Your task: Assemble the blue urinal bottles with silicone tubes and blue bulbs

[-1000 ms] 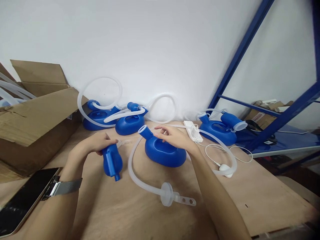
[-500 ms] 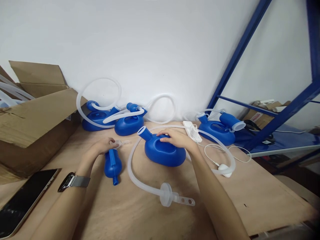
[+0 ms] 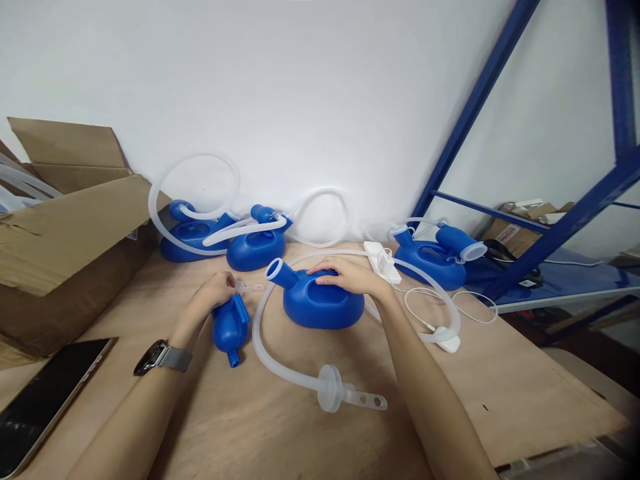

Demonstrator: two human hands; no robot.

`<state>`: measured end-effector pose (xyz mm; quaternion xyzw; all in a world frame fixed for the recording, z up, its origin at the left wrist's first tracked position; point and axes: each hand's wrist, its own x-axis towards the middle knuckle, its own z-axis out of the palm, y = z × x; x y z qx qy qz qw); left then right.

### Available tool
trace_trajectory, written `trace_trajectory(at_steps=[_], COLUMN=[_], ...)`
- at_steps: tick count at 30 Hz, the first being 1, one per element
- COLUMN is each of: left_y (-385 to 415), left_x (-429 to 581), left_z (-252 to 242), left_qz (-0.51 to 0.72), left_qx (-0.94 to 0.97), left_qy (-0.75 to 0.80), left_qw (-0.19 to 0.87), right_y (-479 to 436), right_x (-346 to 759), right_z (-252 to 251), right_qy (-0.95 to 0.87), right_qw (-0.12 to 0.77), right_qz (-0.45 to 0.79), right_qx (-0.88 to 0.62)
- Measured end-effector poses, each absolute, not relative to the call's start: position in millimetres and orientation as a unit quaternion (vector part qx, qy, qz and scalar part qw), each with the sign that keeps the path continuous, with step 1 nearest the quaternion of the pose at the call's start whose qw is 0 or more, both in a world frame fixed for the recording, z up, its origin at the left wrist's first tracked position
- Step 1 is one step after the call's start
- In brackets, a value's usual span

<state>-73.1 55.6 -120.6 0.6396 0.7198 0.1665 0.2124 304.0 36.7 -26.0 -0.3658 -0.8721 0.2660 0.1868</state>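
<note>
My right hand [image 3: 344,275] grips the top handle of a blue plastic urinal bottle [image 3: 320,311], whose white-rimmed neck [image 3: 281,272] points up and left. To its left, my left hand [image 3: 220,291] is closed around the upper end of a blue bulb-shaped urinal funnel [image 3: 231,332], its narrow spout pointing down toward me. A clear plastic strap [image 3: 253,287] sticks out beside those fingers. Around the bottle curls a translucent hose [image 3: 265,357]. Its near end carries a round clear cap [image 3: 330,389] with a holed strap, lying on the wooden table [image 3: 280,447].
Two blue bottles with hoses [image 3: 256,251] stand by the wall, and another [image 3: 431,264] is at the right near a power strip [image 3: 383,261] and white charger [image 3: 447,339]. An open cardboard box [image 3: 70,267] and a phone [image 3: 50,407] are left. A blue metal rack [image 3: 480,113] rises at right.
The blue funnel in my left hand has turned a little, its spout swinging right. The bottle under my right hand has shifted slightly left, and the view has moved a bit.
</note>
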Motion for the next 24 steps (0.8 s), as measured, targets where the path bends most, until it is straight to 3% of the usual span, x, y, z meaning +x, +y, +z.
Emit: trace_trajectory(at_steps=[5, 12, 19, 24], left_y=[54, 45, 44, 34], left_x=[-68, -64, -58, -50], left_z=[-116, -108, -100, -91], left_qz=[0.176, 0.122, 0.133, 0.144], left_qx=[0.648, 0.664, 0.643, 0.635], left_qy=[0.721, 0.709, 0.723, 0.724], left_qw=[0.171, 0.203, 0.213, 0.229], right_y=[34, 32, -16, -55], right_x=[302, 302, 262, 210], right_z=[-23, -23, 7, -3], right_qy=[-0.868, -0.863, -0.905, -0.947], right_qw=[0.194, 0.18, 0.229, 0.113], right_qz=[0.286, 0.281, 0.186, 0.2], right_qx=[-0.357, -0.38, -0.306, -0.225])
